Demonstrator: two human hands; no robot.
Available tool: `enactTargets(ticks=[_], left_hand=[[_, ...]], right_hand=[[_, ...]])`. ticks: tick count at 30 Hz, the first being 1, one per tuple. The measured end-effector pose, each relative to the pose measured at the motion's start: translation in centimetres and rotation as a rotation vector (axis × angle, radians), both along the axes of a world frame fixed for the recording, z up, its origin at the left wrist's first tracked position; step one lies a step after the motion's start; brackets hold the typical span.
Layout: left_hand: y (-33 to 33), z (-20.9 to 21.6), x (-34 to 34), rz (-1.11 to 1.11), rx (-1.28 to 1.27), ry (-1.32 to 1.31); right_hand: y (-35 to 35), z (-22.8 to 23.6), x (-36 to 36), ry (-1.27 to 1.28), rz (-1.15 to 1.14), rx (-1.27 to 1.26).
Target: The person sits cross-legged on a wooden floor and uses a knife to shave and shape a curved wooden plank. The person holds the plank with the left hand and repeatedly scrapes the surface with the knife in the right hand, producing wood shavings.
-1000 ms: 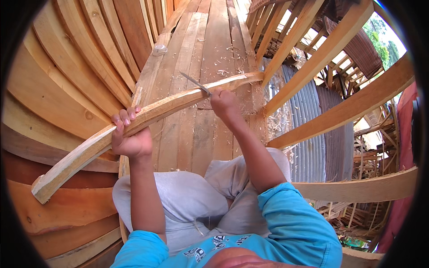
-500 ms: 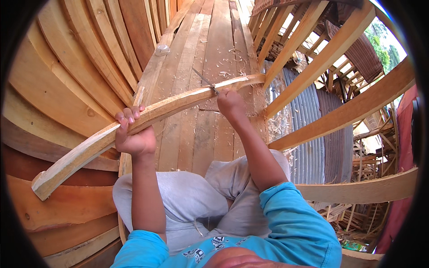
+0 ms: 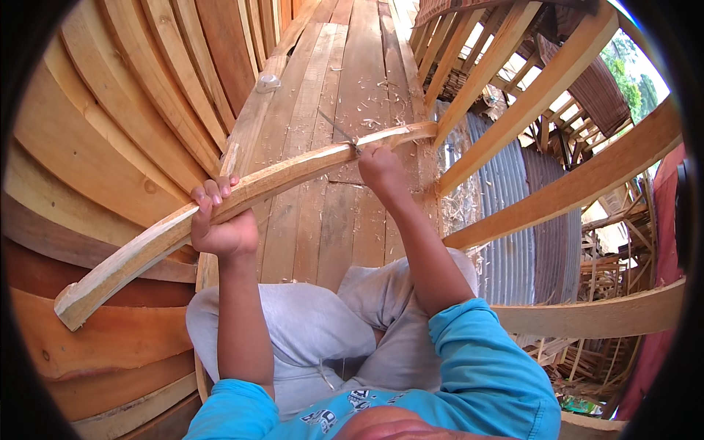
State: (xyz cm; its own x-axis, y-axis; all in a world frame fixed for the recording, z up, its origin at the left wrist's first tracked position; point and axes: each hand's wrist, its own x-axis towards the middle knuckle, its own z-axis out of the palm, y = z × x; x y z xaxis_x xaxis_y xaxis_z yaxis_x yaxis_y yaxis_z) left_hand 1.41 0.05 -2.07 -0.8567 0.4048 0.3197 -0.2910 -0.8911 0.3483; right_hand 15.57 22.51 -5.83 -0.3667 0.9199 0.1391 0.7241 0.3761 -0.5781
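Note:
A long, squared wooden beam (image 3: 293, 171) slants across in front of me, its left end low and near, its right end reaching the upright slats. My left hand (image 3: 226, 227) is closed around the beam left of its middle, fingers curled over the top. Closer to the far end, my right hand (image 3: 381, 166) is clenched at the beam's near edge. It grips a knife, mostly hidden in the fist; the thin dark blade (image 3: 336, 126) lies across the beam and points up to the left.
Wood shavings lie scattered over the plank floor (image 3: 308, 103). A small clear container (image 3: 268, 83) sits on the planks' left side. Curved boards (image 3: 125, 139) wall the left; spaced wooden ribs (image 3: 535, 99) stand on the right, with corrugated metal sheets (image 3: 506, 220) beyond.
Almost nothing differs. Both hands keep their places on the beam, and the whole view has shifted very slightly.

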Motion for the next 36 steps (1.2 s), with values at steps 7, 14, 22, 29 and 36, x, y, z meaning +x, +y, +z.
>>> enactTargets(ticks=[7, 14, 22, 29, 36], left_hand=[[-0.5, -0.5, -0.5, 0.030, 0.008, 0.026], [0.4, 0.1, 0.1, -0.005, -0.005, -0.029], [-0.7, -0.7, -0.7, 0.013, 0.011, 0.016], [0.1, 0.0, -0.1, 0.005, -0.022, -0.030], [-0.4, -0.5, -0.7, -0.009, 0.014, 0.052]], right_hand=[[-6.0, 2.7, -2.1, -0.038, 0.138, -0.014], [4.6, -1.8, 2.9, -0.025, -0.195, -0.040], [-6.8, 3.8, -2.0, -0.041, 0.152, -0.219], [2.5, 0.0, 2.5, 0.007, -0.062, -0.158], [-5.0, 3.8, -1.1, -0.084, 0.117, -0.189]])
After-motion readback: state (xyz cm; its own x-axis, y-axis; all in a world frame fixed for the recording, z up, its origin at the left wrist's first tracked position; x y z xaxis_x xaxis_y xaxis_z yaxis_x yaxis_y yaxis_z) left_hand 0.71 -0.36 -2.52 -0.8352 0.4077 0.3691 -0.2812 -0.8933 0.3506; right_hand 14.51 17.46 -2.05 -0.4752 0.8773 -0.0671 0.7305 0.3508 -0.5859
